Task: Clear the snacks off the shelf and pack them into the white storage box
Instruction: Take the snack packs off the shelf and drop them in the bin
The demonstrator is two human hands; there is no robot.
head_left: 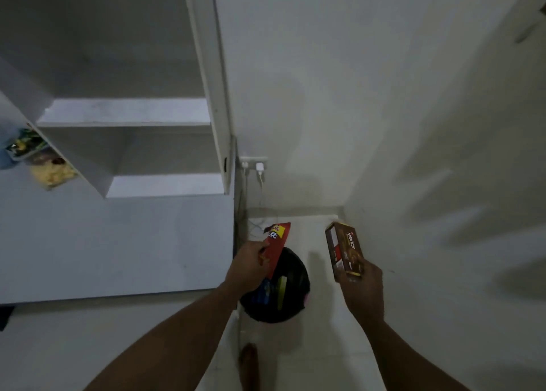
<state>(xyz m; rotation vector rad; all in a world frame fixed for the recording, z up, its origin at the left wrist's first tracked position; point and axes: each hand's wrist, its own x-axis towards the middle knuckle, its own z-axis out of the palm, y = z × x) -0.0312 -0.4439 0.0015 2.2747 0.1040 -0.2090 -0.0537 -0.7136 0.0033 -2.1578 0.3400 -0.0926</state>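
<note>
My left hand (249,268) is curled around a red snack packet (277,242), and my right hand (362,287) grips a brown biscuit box (345,251), both in the lower middle of the frame. Below the packet is a black bin (283,290). I cannot see the white storage box, so I should find it first, then lay both in flat. More snacks (38,157) are at the left edge, beside the shelf (127,115).

- One view only: head-worn, wide-angle; the upright edges of the white shelf unit (217,95) lean and bow.
- Faces forward and steeply down: floor (322,346) and a bare foot (249,367) at bottom centre, wall (325,80) above.
- Near range: forearms enter from the bottom edge. Left hand (247,268) gripping a red snack packet (277,242) and right hand (362,291) gripping a brown biscuit box (345,250) sit lower middle; box lettering legible.
- Shelf unit left of centre, room corner right.
</note>
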